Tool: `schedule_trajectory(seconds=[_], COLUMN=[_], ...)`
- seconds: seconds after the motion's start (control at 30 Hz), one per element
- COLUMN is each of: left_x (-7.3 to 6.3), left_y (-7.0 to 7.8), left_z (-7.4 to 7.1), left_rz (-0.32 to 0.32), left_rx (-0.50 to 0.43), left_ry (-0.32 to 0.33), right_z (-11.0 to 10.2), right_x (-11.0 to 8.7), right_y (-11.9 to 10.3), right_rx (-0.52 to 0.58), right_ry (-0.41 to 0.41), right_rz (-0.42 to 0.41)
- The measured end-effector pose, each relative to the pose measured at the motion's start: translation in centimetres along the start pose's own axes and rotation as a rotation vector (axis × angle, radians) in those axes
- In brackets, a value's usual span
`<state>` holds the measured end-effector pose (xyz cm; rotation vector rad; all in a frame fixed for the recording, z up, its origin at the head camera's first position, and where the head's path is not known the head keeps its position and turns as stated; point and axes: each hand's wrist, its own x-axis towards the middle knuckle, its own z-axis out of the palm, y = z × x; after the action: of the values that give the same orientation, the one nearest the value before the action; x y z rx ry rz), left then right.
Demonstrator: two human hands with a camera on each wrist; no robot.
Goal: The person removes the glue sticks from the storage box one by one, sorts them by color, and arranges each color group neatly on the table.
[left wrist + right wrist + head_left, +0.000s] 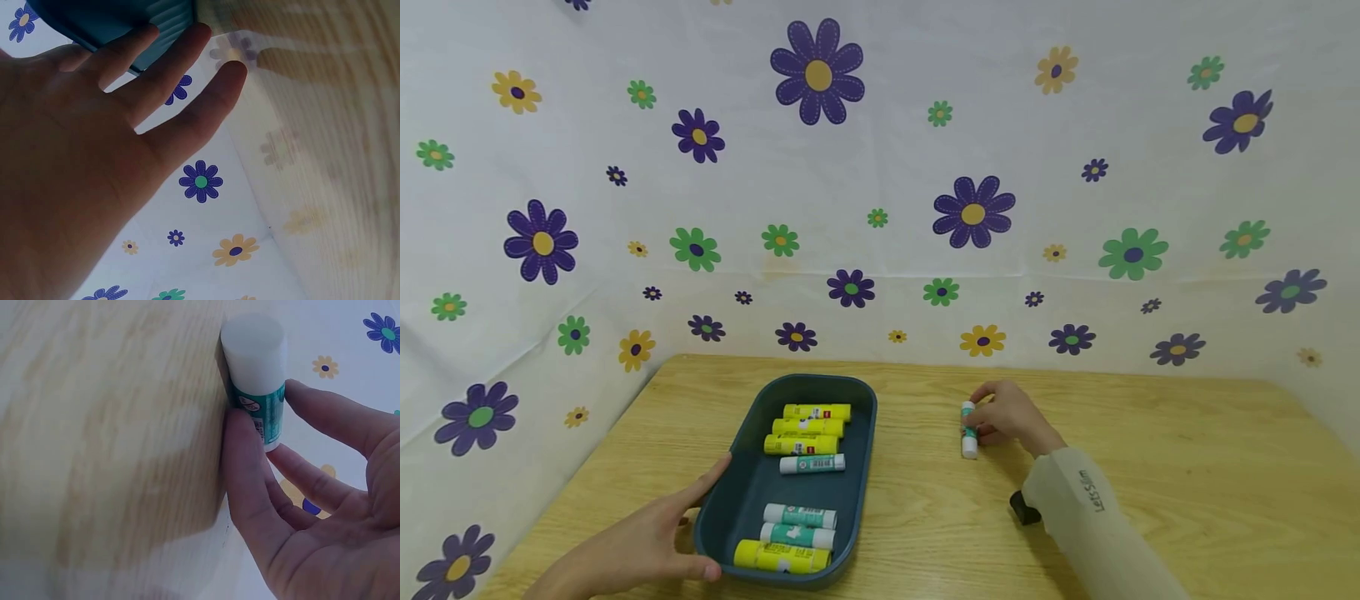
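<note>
On the right of the table, a white-and-green glue stick [969,446] lies on the wood. My right hand [1011,417] pinches it between thumb and fingers; the right wrist view shows the glue stick [256,356] with its white end up in the picture and fingertips on its label. My left hand [647,533] rests against the left side of a dark blue tray [868,467], thumb near its front corner. In the left wrist view the fingers [187,119] are nearly straight beside the tray wall. Inside the tray lie several yellow glue sticks [805,446] and white-and-green glue sticks [801,515].
The wooden table [1187,467] reaches back to a white flowered cloth [880,167] hung behind it and along the left side. A black band piece [1025,508] shows at the right sleeve's cuff. The tray's raised rim stands between the two hands.
</note>
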<state>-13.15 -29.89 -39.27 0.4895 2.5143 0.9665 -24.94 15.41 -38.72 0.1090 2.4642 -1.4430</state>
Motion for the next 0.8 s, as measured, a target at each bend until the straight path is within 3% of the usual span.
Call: schedule_trajectory(seconds=[0.57,0.8], left_x=[-0.1,-0.2], left_y=[0.1,0.0], left_z=[0.0,-0.1], left_rz=[-0.002,0.033], left_rx=[-0.005,-0.015], left_ry=[0.005,0.011], right_z=[-1.0,-1.7], right_x=[0.5,0.2], right_y=[0.2,-0.9], right_rx=[-0.048,-0.018], right_ry=[-0.01,0.01], right_rz=[0.009,-0.017])
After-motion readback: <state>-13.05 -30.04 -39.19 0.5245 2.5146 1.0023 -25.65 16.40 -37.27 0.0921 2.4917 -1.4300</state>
